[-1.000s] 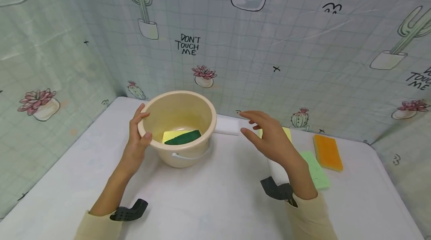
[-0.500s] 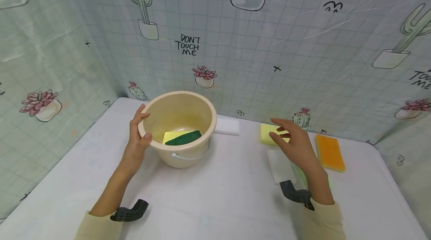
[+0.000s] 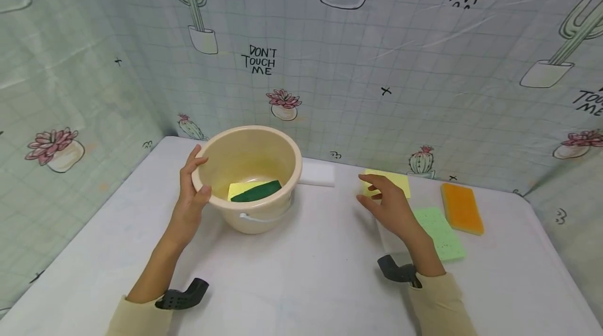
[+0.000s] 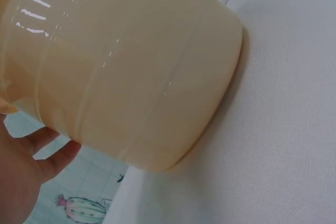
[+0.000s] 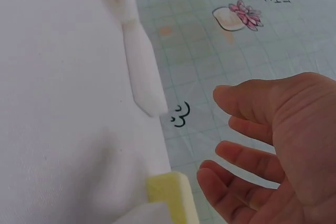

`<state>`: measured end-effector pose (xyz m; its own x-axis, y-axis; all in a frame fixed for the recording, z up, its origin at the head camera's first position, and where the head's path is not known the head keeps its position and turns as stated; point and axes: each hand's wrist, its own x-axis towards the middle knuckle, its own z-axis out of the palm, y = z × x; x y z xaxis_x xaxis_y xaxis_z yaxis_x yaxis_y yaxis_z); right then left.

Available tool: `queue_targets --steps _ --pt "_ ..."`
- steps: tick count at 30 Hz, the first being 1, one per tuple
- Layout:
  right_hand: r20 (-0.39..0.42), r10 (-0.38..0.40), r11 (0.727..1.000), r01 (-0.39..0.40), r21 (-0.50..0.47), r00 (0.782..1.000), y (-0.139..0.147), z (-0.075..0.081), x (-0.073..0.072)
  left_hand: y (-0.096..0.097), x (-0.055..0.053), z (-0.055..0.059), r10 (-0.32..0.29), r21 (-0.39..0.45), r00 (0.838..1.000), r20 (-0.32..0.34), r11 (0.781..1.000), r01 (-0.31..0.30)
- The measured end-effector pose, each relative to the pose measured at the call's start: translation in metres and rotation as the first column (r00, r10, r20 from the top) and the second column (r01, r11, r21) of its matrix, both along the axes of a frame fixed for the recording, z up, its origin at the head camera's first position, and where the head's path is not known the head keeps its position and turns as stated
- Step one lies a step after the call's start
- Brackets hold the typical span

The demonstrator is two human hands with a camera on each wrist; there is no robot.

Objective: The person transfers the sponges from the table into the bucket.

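In the head view my left hand (image 3: 187, 200) grips the left rim of a cream bucket (image 3: 247, 155), thumb at the front and fingers behind. Inside the bucket lie a yellow sponge (image 3: 239, 188) and a dark green pad (image 3: 256, 192). The left wrist view shows the bucket's outer wall (image 4: 131, 66) tilted across it. My right hand (image 3: 393, 210) hovers with loosely bent fingers and nothing between them. Its fingertips overlap a pale yellow sponge (image 3: 395, 181) in the head view. The right wrist view has that sponge (image 5: 173, 187) below the fingers.
Beneath my right forearm are a white flat piece (image 3: 390, 239), partly hidden, and a light green sponge (image 3: 440, 234). Farther right lies an orange sponge (image 3: 461, 208). A white block (image 3: 317, 174) sits behind the bucket's right side. A patterned curtain (image 3: 330, 64) borders the white table (image 3: 292, 283).
My right hand moved right over the sponges, then came partway back left, staying empty. My left hand and the bucket have stayed in place.
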<state>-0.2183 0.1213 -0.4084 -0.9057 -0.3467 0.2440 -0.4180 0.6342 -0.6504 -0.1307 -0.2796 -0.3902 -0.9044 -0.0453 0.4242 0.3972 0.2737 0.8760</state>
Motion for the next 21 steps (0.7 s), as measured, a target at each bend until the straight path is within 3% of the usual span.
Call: queue_targets --steps 7,15,21 --pt "0.035 -0.077 0.997 0.076 0.033 0.996 0.015 -0.003 -0.004 0.000 0.000 -0.001 0.007 -0.004 1.000 -0.005 1.000 -0.007" --pt "-0.037 -0.155 0.988 0.155 -0.017 0.987 0.048 -0.016 -0.012 0.001 -0.001 -0.002 0.004 -0.002 1.000 0.005 1.000 -0.004" --pt "-0.079 -0.155 0.988 0.153 -0.024 0.985 0.057 -0.026 -0.021 0.001 0.000 0.000 0.017 -0.012 1.000 -0.002 1.000 -0.017"
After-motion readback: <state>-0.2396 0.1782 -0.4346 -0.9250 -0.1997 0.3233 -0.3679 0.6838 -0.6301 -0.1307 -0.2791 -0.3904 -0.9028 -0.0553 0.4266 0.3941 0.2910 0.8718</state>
